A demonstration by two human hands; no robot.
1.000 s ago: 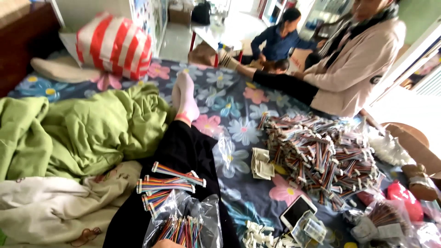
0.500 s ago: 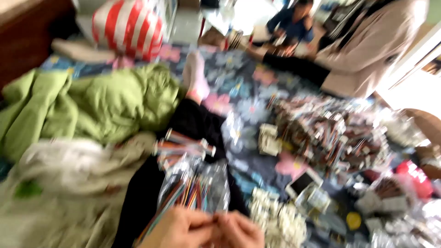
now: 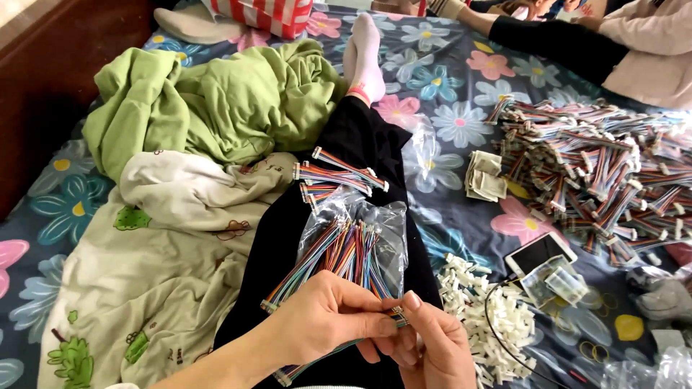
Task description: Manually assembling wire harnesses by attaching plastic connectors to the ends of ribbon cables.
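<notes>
Two hands meet at the bottom centre of the head view, and that's where all the action is. The left hand [image 3: 328,320] comes in from the lower left with its fingers curled shut around a bundle of multicoloured ribbon wires [image 3: 339,252], thumb pressed on top near the wire ends. The right hand [image 3: 432,346] sits just beside it, thumb and forefinger pinched tight on a small connector plug [image 3: 398,315] right at the tips of the wires. Looks to me like the plug is being fitted onto the wire ends, so the next bit calls for keeping the ends lined up and pushing straight in without bending anything.

The wire bundle lies on a clear plastic bag [image 3: 389,223] across the person's black-trousered leg [image 3: 360,137], running up the middle of the frame to a pink sock [image 3: 364,54]. A few finished wire sets [image 3: 339,176] rest higher up on the leg. A heap of small white plugs [image 3: 490,317] sits lower right, with a phone [image 3: 539,253] next to it. A huge pile of finished cables [image 3: 598,158] fills the right side. A green blanket [image 3: 216,101] is bunched upper left on the floral sheet [image 3: 461,94], and another person's dark sleeve [image 3: 555,47] reaches in along the top right.
</notes>
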